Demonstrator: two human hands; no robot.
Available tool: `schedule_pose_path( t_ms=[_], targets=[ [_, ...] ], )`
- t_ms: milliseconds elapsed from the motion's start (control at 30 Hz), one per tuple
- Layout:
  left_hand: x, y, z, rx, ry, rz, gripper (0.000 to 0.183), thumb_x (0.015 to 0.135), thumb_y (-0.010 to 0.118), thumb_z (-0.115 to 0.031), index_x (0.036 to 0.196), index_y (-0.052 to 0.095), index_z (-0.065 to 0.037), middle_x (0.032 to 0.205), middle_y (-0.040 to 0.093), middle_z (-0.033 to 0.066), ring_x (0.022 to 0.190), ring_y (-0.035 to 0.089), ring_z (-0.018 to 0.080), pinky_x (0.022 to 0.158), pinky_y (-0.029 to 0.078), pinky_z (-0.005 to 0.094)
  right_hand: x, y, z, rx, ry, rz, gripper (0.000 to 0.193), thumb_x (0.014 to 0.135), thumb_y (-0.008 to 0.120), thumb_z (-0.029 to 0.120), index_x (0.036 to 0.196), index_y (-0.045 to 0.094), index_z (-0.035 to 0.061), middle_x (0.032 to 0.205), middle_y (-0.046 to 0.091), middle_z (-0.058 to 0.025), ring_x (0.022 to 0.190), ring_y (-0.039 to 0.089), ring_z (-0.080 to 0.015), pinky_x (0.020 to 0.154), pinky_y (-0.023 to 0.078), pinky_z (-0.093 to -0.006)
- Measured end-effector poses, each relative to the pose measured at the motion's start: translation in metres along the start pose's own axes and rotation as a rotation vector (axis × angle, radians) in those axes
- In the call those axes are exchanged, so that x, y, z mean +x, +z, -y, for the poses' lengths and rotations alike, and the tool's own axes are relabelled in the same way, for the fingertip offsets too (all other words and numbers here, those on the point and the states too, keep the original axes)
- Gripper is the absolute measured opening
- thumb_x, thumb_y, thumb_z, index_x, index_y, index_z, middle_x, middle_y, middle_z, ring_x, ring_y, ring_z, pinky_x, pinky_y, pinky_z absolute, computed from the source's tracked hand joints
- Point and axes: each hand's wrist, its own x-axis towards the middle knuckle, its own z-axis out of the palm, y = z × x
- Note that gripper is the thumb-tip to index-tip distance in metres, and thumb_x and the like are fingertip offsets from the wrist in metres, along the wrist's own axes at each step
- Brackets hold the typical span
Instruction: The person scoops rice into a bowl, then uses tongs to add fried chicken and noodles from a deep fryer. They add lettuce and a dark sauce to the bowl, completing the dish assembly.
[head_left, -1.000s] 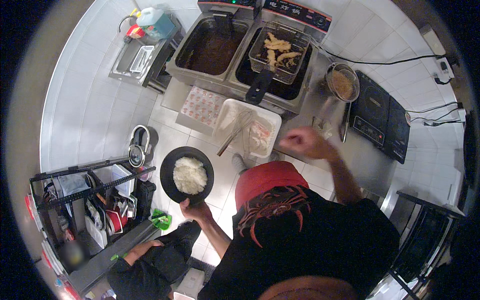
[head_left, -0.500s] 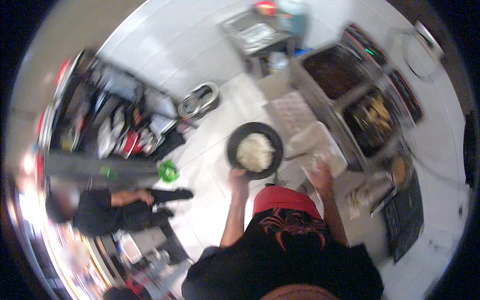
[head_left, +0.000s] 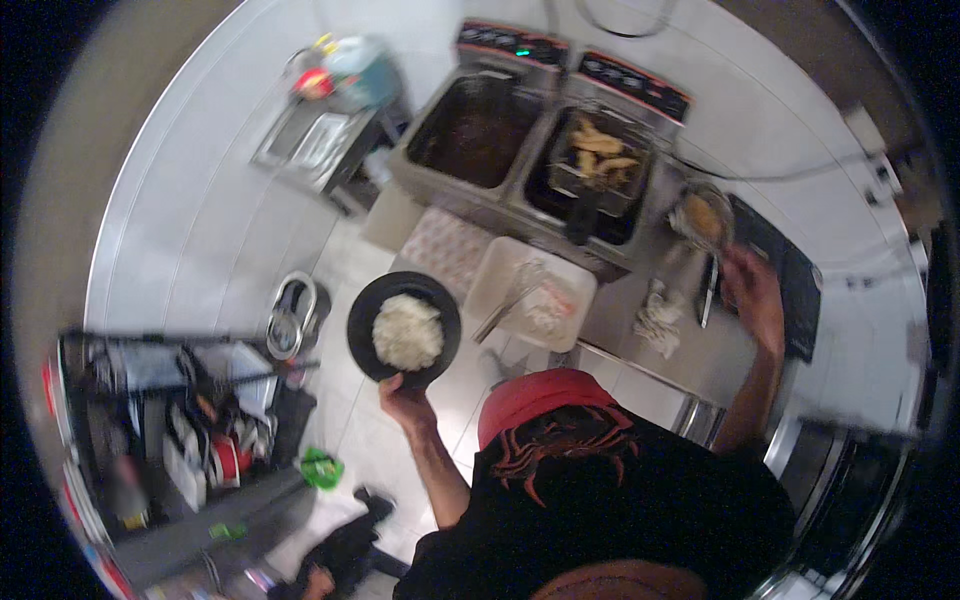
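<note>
A round black bowl (head_left: pixel 360 315) heaped with white rice (head_left: pixel 407 333) is gripped at its near rim by my left hand (head_left: pixel 408 405). On the right, my right hand (head_left: pixel 755 295) reaches over the counter with its fingers apart, though somewhat blurred. Close to those fingertips lie a long thin blade-like tool (head_left: pixel 710 292) and a round strainer (head_left: pixel 703 215) with tan crumbs in it. Between the hands sits a white tray (head_left: pixel 487 283) with a whisk (head_left: pixel 512 297) and pale, pinkish shreds (head_left: pixel 550 305).
Behind the tray stands a twin fryer: dark oil (head_left: pixel 475 140) in its left tank, a basket of golden fried pieces (head_left: pixel 600 165) in the right. A crumpled whitish cloth or paper (head_left: pixel 658 320) and a black board (head_left: pixel 775 270) lie rightward. A person's dark-clothed leg (head_left: pixel 345 535) shows at lower left.
My right hand has left the white tray and moved right to the strainer and board. The view has turned rightward. The rice bowl stays in my left hand.
</note>
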Motion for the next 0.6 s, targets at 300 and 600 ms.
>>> schedule_pose_path(
  t_ms=[300, 600],
  targets=[
    [0.061, 0.109, -0.002, 0.211, -0.063, 0.236, 0.061, 0.079, 0.058, -0.029, 0.134, 0.052, -0.005, 0.131, 0.059, 0.0130, 0.119, 0.059, 0.0295, 0.088, 0.056, 0.0506, 0.224, 0.104, 0.053, -0.896, -0.780, 0.162, 0.019, 0.085, 0.062, 0.009, 0.098, 0.065, -0.0046, 0.092, 0.063, -0.0164, 0.096, 0.066, -0.0323, 0.085, 0.054, -0.0440],
    [0.066, 0.161, 0.009, 0.239, -0.131, 0.270, 0.056, 0.080, 0.054, -0.031, 0.129, 0.053, -0.004, 0.122, 0.063, 0.0133, 0.107, 0.065, 0.0282, 0.080, 0.059, 0.0469, 0.240, 0.157, 0.059, -1.093, -0.889, 0.161, 0.016, 0.080, 0.068, 0.016, 0.088, 0.070, 0.0016, 0.098, 0.066, -0.0177, 0.094, 0.069, -0.0309, 0.068, 0.059, -0.0422]
  ],
)
